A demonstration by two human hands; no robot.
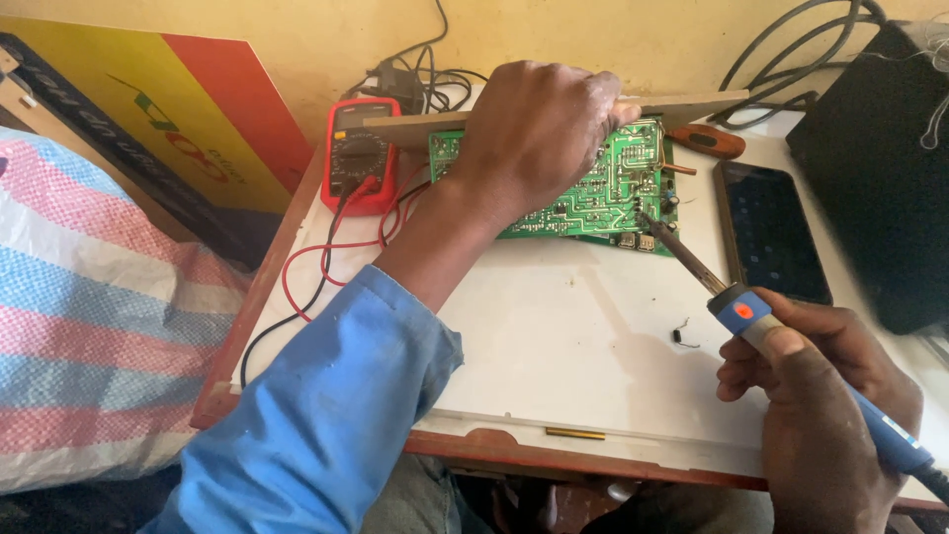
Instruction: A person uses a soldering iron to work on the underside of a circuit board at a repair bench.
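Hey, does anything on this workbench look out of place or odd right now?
A small dark loose component lies alone on the white work surface, apart from the green circuit board. A short brass rod sits at the front edge. Nothing looks spilled or broken.

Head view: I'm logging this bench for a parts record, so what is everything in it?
circuit board: one, green, back of white worktop
soldering iron: one, blue handle, tip at board's near right edge
multimeter: one, red, left of board, red and black leads
phone: one, dark, right of board
screwdriver handle: one, reddish-brown, behind board
woven sack: one, pink, blue, white, far left
left hand: on board
right hand: holding soldering iron
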